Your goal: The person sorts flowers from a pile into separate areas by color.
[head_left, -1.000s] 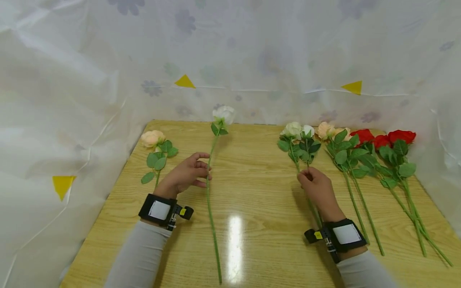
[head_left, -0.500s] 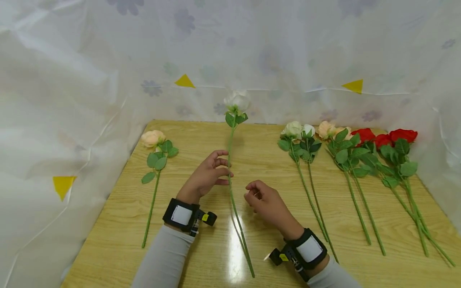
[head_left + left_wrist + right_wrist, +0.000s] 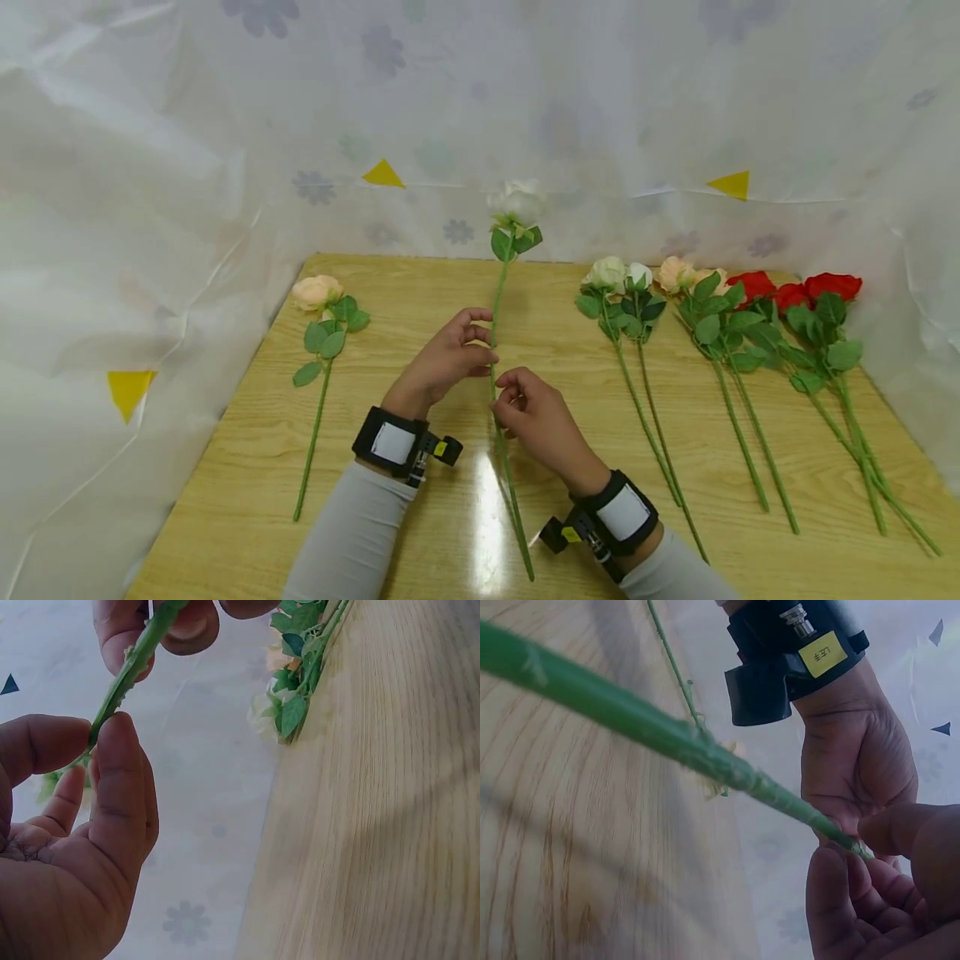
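A single white rose (image 3: 516,202) is held tilted over the middle of the table, its bloom seen against the curtain. My left hand (image 3: 450,358) pinches its green stem (image 3: 500,304) partway down between thumb and fingertips. Just below, my right hand (image 3: 542,421) pinches the same stem; the right wrist view has the thumb (image 3: 900,829) and curled fingers around it. In the left wrist view, the fingers of my right hand (image 3: 191,634) are on the stem close to the left fingertips. The stem's lower end extends toward the table's front.
A peach rose (image 3: 317,293) lies at the left of the wooden table (image 3: 420,283). To the right lie a greenish-white rose (image 3: 606,273), a white rose (image 3: 639,275), peach roses (image 3: 677,273) and red roses (image 3: 834,287), stems toward the front. A pale curtain (image 3: 585,125) encloses the table.
My left hand has moved right with the white rose, raising its bloom. My right hand has left the stems on the right, come to the middle, and taken hold of the held stem.
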Tool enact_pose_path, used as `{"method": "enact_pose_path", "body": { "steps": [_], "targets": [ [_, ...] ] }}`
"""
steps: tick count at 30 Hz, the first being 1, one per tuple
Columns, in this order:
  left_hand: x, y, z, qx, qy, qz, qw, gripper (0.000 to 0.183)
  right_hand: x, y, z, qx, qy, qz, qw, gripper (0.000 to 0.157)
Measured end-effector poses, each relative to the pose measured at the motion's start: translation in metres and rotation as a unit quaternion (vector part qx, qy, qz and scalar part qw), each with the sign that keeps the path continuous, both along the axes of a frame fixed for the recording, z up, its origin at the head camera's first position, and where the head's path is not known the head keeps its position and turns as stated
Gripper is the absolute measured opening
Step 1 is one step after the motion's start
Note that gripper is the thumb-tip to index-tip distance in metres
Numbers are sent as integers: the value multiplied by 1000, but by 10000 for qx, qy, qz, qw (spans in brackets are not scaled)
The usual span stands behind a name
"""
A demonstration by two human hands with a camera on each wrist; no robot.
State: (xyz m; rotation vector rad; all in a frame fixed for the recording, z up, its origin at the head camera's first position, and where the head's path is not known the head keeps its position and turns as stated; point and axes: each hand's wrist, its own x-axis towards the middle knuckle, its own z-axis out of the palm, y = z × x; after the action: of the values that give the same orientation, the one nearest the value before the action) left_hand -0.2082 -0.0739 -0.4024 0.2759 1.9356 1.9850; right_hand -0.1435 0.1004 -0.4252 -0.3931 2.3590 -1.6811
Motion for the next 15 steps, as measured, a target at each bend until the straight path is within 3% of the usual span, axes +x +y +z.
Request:
{"method": "enact_pose_path", "body": {
  "steps": [15],
  "targets": [
    [0, 7, 0, -187, -94, 45, 9998, 51, -2, -7, -1, -104, -554, -301, 9980, 25]
  ]
}}
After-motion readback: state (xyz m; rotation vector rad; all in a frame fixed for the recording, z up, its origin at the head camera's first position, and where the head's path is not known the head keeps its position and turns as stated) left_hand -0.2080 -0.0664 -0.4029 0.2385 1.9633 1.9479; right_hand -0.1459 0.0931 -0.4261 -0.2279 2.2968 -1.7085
